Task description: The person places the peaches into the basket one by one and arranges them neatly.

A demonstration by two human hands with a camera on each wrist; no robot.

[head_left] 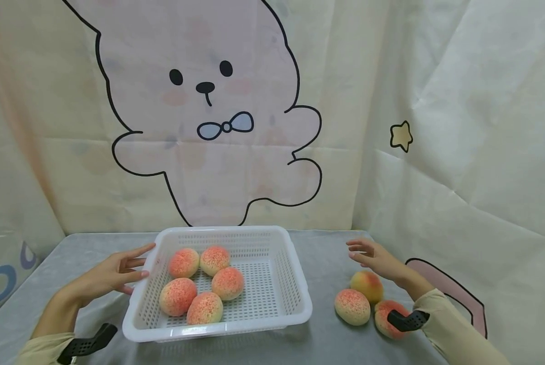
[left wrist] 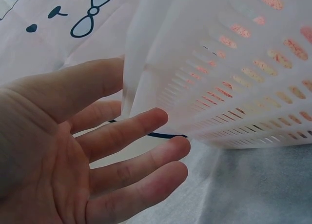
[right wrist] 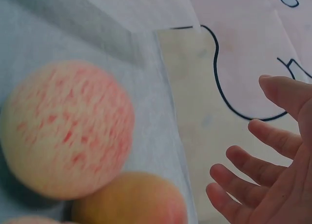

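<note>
A white plastic basket (head_left: 272, 324) with slotted walls stands on the table and holds several speckled pink peaches (head_left: 227, 284). At its left side, my left hand (head_left: 110, 271) has its fingers extended, with fingertips right at the rim. In the left wrist view the thumb and fingers spread beside the basket's wall (left wrist: 161, 48) without curling round it. My right hand (head_left: 377, 258) hovers with loosely bent fingers over the right of the table, holding nothing. Just below it lie a smoother yellow-red peach (head_left: 367, 287), a pale speckled peach (head_left: 352, 307) and a redder peach (head_left: 386, 319), partly hidden by the wrist camera.
Grey cloth covers the table (head_left: 320, 344). A curtain (head_left: 336, 101) printed with a cartoon animal hangs behind the table's far edge, and further fabric (head_left: 482, 152) closes off the right side. Black wrist cameras (head_left: 90, 347) sit on both sleeves.
</note>
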